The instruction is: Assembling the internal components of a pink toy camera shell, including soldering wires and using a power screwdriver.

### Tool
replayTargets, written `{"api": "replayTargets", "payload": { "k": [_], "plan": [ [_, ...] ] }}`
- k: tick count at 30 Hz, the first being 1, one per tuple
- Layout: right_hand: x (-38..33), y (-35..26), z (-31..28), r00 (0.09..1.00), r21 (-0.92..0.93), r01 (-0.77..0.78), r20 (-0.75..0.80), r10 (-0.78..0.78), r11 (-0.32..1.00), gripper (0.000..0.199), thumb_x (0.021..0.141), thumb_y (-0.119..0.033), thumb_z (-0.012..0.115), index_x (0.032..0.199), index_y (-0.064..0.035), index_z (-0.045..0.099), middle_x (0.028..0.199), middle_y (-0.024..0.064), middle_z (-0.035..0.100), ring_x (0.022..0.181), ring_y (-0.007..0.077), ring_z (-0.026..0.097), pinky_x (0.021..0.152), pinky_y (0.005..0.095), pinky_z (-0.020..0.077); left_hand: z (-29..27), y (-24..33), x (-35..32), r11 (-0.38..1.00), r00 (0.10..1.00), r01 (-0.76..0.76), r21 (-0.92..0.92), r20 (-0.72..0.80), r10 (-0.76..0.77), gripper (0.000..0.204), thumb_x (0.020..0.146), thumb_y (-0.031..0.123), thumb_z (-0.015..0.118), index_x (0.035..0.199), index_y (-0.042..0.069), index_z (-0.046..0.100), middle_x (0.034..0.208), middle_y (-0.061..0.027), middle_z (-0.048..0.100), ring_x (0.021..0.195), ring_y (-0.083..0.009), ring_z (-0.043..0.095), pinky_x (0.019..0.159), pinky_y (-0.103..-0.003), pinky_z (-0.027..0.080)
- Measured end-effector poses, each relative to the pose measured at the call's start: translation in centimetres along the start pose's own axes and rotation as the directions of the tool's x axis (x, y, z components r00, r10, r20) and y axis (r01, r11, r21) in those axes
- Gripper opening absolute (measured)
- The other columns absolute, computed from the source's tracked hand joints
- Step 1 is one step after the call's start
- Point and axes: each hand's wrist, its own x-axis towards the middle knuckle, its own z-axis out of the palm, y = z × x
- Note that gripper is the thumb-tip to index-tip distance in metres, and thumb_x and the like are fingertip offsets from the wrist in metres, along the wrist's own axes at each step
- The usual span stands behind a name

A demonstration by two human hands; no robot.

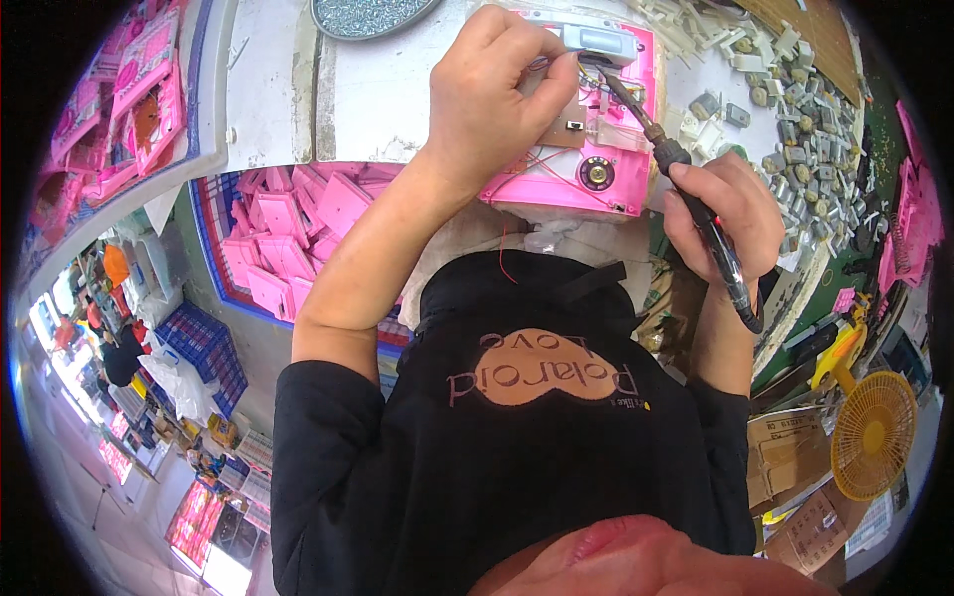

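Note:
My right hand (730,219) is wrapped round the dark handle of a soldering iron (641,119). Its tip points up and left into the wiring of an opened pink plastic housing (634,189). Thumb and forefinger of my left hand (497,89) are pinched together right by that tip, and what they grip is too small to make out. Thin coloured wires run inside the housing, past a brown circuit board (558,129) with a small switch. A round black speaker (596,174) sits in the near part of the housing, and a grey-blue plastic block (596,42) lies across its far end.
A round metal dish (376,38) of small screws stands at the far left of the white table (373,109). Small motors (795,149) and white plastic pieces spread over the right. Below the table's left edge, a blue crate (211,233) holds pink parts. A yellow fan (874,437) stands lower right.

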Motion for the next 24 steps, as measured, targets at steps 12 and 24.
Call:
{"api": "replayTargets", "payload": {
  "k": [12, 24],
  "plan": [
    [-0.2, 0.3, -0.8, 0.998, 0.065, -0.008, -0.064, 0.012, 0.998, 0.033, 0.074, 0.004, 0.078, 0.107, 0.0017, 0.071, 0.066, 0.0077, 0.058, 0.054, 0.0214, 0.055, 0.050, 0.0304, 0.0404, -0.1, -0.2, -0.5, 0.998, 0.998, -0.064, -0.017, -0.012, 0.064, 0.009, 0.080, 0.007, 0.078, 0.087, 0.005, 0.071, 0.081, -0.0062, 0.059, 0.060, -0.0177, 0.055, 0.054, -0.031, 0.046],
    [0.6, 0.7, -0.9, 1.000, 0.059, -0.024, 0.018, 0.023, 0.998, 0.032, 0.075, 0.003, 0.079, 0.106, 0.0016, 0.072, 0.067, 0.0077, 0.059, 0.056, 0.0198, 0.056, 0.050, 0.0293, 0.0400, -0.4, 1.8, 0.6, 0.995, 0.990, 0.078, 0.068, 0.113, -0.085, 0.007, 0.080, 0.002, 0.073, 0.079, 0.001, 0.066, 0.078, -0.0111, 0.055, 0.062, -0.0223, 0.057, 0.056, -0.034, 0.047]
  ]
}}
